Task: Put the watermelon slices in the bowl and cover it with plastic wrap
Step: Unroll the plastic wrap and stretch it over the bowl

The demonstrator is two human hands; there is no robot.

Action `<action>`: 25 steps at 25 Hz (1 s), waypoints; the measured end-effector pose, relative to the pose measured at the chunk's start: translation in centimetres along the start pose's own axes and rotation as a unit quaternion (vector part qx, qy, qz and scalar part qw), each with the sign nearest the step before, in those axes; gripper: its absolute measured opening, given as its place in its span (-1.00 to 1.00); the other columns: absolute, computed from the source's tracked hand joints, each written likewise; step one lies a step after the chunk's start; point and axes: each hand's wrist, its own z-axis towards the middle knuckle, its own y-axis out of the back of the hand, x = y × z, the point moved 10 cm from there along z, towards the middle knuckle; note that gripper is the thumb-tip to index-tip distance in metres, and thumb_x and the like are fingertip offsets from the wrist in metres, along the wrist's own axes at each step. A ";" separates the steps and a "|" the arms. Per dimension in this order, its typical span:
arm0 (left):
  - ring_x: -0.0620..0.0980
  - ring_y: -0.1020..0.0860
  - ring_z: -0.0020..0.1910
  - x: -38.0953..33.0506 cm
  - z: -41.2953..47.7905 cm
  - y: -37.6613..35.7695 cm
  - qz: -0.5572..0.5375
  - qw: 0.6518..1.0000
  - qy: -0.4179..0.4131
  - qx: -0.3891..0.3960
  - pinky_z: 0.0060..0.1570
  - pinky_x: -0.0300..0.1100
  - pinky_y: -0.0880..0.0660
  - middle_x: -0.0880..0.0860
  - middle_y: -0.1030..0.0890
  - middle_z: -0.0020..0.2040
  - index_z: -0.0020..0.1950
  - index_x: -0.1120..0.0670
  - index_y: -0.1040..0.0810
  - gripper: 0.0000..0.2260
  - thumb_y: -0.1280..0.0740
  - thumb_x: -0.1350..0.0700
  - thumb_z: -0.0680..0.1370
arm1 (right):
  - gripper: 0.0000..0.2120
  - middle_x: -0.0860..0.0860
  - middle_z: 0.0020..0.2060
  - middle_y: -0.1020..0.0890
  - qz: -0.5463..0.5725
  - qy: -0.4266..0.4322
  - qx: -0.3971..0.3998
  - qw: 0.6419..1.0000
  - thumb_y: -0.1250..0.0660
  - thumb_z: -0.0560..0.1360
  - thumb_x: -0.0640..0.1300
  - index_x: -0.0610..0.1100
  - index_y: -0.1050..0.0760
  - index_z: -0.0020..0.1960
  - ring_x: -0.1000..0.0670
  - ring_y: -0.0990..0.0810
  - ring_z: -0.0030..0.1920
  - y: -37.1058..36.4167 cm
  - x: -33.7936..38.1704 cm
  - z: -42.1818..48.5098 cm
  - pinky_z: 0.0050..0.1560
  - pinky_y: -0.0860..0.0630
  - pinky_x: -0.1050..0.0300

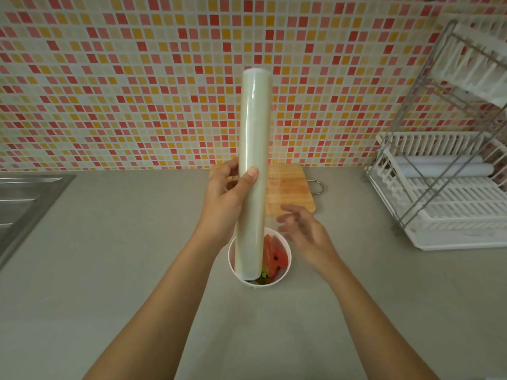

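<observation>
A long pale roll of plastic wrap (252, 149) stands upright in the air above the counter, with my left hand (225, 198) shut around its middle. Its lower end hangs over a white bowl (286, 266) and hides the bowl's left part. Red watermelon slices (275, 257) with green rind lie in the bowl. My right hand (301, 229) hovers just right of the roll, above the bowl's far rim, fingers spread and holding nothing.
A wooden cutting board (290, 190) with a metal handle lies behind the bowl by the tiled wall. A white dish rack (444, 193) stands at the right. A steel sink (24, 204) sits at the left edge of the grey counter (109, 270).
</observation>
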 end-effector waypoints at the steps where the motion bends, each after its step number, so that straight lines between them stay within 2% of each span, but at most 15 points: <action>1: -0.01 -0.61 0.00 0.7 -0.2 -0.1 0.006 1.000 0.013 0.004 -0.03 -0.08 -0.59 -0.02 -0.60 0.07 0.20 -0.03 -0.51 -0.70 -0.35 -0.05 0.49 | -0.63 0.08 -0.10 -0.62 0.020 -0.011 -0.044 0.999 -0.15 0.41 0.34 0.17 -0.47 0.08 0.06 -0.63 -0.11 0.3 0.3 0.9 -0.11 -0.56 0.23; 3: -0.02 -0.63 -0.01 1.9 -0.8 -0.5 0.018 0.999 0.038 0.017 -0.06 -0.07 -0.60 -0.05 -0.64 0.02 0.21 -0.02 -0.52 -0.72 -0.35 -0.03 0.52 | -0.53 0.06 -0.14 -0.62 0.053 -0.043 -0.077 0.995 -0.02 0.42 0.37 0.11 -0.50 0.05 0.05 -0.63 -0.17 -0.4 0.8 3.0 -0.22 -0.59 0.18; 6: -0.02 -0.67 -0.08 2.9 -1.4 -0.8 0.027 0.998 0.054 0.028 -0.16 -0.06 -0.61 -0.08 -0.67 -0.06 0.21 0.02 -0.52 -0.72 -0.33 -0.02 0.53 | -0.65 0.02 -0.34 -0.57 0.030 -0.024 -0.121 0.992 -0.07 0.54 0.20 0.01 -0.51 -0.10 0.05 -0.56 -0.39 -1.0 1.7 4.5 -0.40 -0.54 0.10; 9: 0.06 -0.61 0.02 4.1 -1.4 -0.1 0.089 0.993 0.074 -0.012 0.01 0.14 -0.58 0.03 -0.62 0.07 0.21 -0.01 -0.52 -0.68 -0.26 -0.10 0.51 | -0.70 0.11 -0.49 -0.43 -0.022 0.014 -0.201 0.979 -0.12 0.59 0.02 -0.07 -0.44 -0.25 0.10 -0.42 -0.47 -0.1 1.5 4.0 -0.38 -0.43 0.13; 11: 0.12 -0.60 0.02 5.3 -1.7 0.1 0.109 0.988 0.103 -0.038 0.00 0.15 -0.56 0.09 -0.58 0.07 0.10 -0.03 -0.53 -0.71 -0.22 -0.14 0.49 | -0.70 0.14 -0.46 -0.44 -0.053 0.014 -0.209 0.976 -0.13 0.59 -0.03 -0.13 -0.43 -0.25 0.15 -0.41 -0.44 -0.2 0.8 3.9 -0.36 -0.36 0.28; 13: 0.03 -0.61 -0.05 6.0 -2.0 -0.1 0.141 0.983 0.107 -0.044 -0.15 -0.06 -0.57 0.03 -0.58 0.01 0.01 -0.07 -0.47 -0.74 -0.24 -0.20 0.46 | -0.70 0.14 -0.44 -0.46 -0.087 0.000 -0.200 0.976 -0.13 0.60 -0.05 -0.14 -0.42 -0.26 0.17 -0.42 -0.42 -0.4 -0.1 3.9 -0.39 -0.30 0.35; 14: -0.05 -0.61 -0.08 6.2 -2.1 -0.3 0.168 0.980 0.099 -0.042 -0.21 -0.17 -0.55 -0.01 -0.57 -0.01 0.05 -0.05 -0.44 -0.68 -0.31 -0.22 0.44 | -0.69 0.13 -0.45 -0.45 -0.102 -0.006 -0.192 0.976 -0.13 0.60 -0.06 -0.12 -0.38 -0.29 0.17 -0.40 -0.43 -0.4 -0.6 3.9 -0.40 -0.28 0.33; 16: -0.12 -0.58 -0.09 7.2 -2.1 -0.1 0.211 0.971 0.104 -0.047 -0.22 -0.23 -0.52 -0.05 -0.55 -0.01 0.12 0.02 -0.39 -0.56 -0.41 -0.19 0.40 | -0.69 0.13 -0.43 -0.45 -0.128 -0.018 -0.182 0.975 -0.12 0.60 -0.06 -0.11 -0.36 -0.30 0.18 -0.39 -0.42 0.0 -1.8 3.6 -0.40 -0.25 0.34; 20: -0.01 -0.61 -0.11 10.0 -2.0 0.6 0.189 0.966 0.169 -0.042 -0.10 -0.07 -0.56 -0.03 -0.62 -0.11 0.02 0.02 -0.53 -0.70 -0.37 -0.16 0.43 | -0.68 0.05 -0.35 -0.51 -0.166 -0.052 -0.182 0.968 -0.10 0.61 -0.08 -0.24 -0.45 -0.18 0.14 -0.42 -0.37 1.5 -4.7 2.7 -0.38 -0.27 0.36; 23: 0.10 -0.63 -0.06 11.5 -2.4 0.7 0.109 0.970 0.211 -0.044 0.02 0.08 -0.57 0.06 -0.65 -0.04 0.07 -0.01 -0.58 -0.68 -0.33 -0.15 0.42 | -0.71 0.04 -0.33 -0.53 -0.170 -0.061 -0.187 0.966 -0.10 0.61 -0.09 -0.19 -0.44 -0.20 0.14 -0.44 -0.36 2.2 -6.0 2.4 -0.38 -0.27 0.44; 25: 0.16 -0.62 -0.04 12.4 -2.6 0.7 0.067 0.966 0.246 -0.046 0.03 0.14 -0.56 0.13 -0.64 0.01 0.13 -0.01 -0.55 -0.64 -0.26 -0.14 0.41 | -0.72 0.03 -0.29 -0.55 -0.168 -0.065 -0.187 0.966 -0.11 0.61 -0.10 -0.21 -0.46 -0.18 0.08 -0.47 -0.32 2.6 -6.7 2.4 -0.36 -0.25 0.37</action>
